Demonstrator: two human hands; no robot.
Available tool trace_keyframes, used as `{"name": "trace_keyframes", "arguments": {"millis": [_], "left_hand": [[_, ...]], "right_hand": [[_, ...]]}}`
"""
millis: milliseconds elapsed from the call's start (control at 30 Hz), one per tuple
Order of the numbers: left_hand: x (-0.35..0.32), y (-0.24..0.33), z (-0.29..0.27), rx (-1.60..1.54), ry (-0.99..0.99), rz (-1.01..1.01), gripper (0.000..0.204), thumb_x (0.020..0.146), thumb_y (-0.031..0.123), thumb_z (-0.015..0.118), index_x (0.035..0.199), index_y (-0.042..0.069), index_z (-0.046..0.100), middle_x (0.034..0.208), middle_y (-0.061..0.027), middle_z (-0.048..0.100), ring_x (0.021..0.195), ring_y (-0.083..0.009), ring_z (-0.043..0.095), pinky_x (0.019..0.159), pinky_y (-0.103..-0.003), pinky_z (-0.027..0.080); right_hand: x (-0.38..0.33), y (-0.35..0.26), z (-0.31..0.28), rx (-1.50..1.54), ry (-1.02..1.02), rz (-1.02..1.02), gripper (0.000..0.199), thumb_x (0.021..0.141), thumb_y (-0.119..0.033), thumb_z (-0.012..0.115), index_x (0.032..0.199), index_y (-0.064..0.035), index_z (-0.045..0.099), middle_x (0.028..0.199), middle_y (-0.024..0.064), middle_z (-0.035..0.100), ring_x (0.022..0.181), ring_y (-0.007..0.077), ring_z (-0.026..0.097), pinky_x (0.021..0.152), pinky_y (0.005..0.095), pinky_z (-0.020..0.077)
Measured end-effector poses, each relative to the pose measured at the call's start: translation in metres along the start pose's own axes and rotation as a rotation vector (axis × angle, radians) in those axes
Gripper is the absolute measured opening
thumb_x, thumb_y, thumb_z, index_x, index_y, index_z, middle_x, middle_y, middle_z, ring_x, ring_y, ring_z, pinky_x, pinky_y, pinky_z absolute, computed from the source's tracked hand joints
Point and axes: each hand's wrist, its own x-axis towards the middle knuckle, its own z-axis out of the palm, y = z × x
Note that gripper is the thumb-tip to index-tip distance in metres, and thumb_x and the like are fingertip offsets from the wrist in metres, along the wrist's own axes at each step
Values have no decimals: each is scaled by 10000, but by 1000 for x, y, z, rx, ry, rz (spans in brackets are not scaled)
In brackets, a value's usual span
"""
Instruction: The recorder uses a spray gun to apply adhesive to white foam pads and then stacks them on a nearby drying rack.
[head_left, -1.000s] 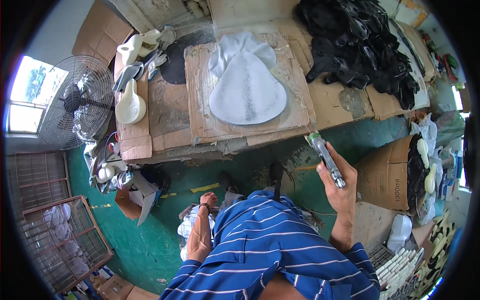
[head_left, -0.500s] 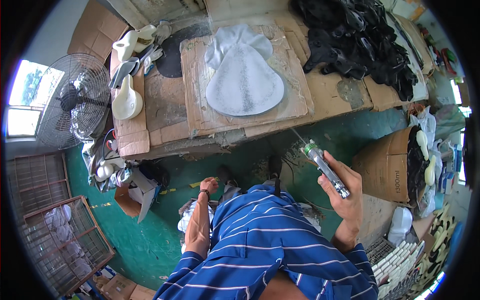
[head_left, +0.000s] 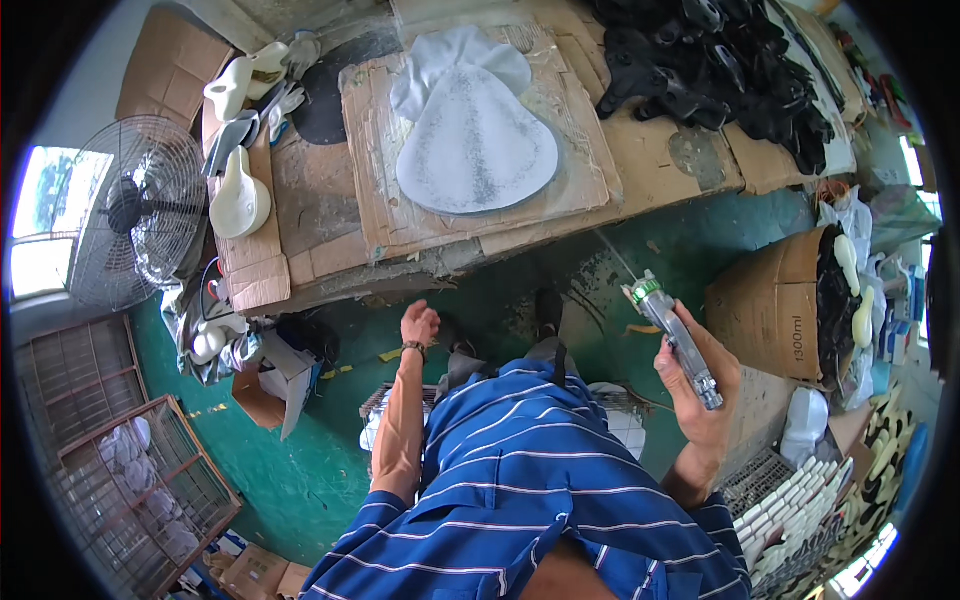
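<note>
My right hand is wrapped round a metal spray gun with a green ring near its nozzle. A thin pale streak runs from the nozzle toward the table edge. My left hand hangs above the floor, fingers loosely curled but apart, holding nothing. On the table lies a pear-shaped whitish pad with grey speckles down its middle. A crumpled pale grey fabric piece sticks out behind its narrow end. Both rest on a cardboard sheet, out of reach of either hand.
White saddle-shaped pieces and gloves sit at the table's left. A heap of black covers lies at the right. A wire fan stands left of the table; a large carton is on the floor at right.
My right hand has shifted slightly right and nearer to me with the spray gun. My left hand has risen a little toward the table, its fingers loosening. The view has shifted slightly.
</note>
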Motion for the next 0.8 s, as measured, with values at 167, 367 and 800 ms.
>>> {"name": "trace_keyframes", "arguments": {"millis": [167,367,800], "left_hand": [[50,71,44,-116,40,421,339,928,82,645,1259,11,632,849,-34,645,743,-117,614,625,-271,509],[118,145,81,416,424,681,298,895,164,652,1180,104,716,919,-98,676,840,-241,656,795,-378,528],[98,199,95,964,484,617,395,823,277,778,1189,145,711,1089,-109,654,1076,-312,627,917,-446,507]], "right_hand": [[-18,14,-10,-60,75,111,458,862,-34,746,1303,45,652,1033,184,734,850,214,705,771,331,543],[-25,2,6,-12,-65,145,501,835,-34,770,1309,54,635,1022,201,725,844,253,713,747,339,548],[-25,31,-25,76,-83,194,524,816,9,739,1326,53,622,1009,193,713,858,243,692,777,304,514]]}}
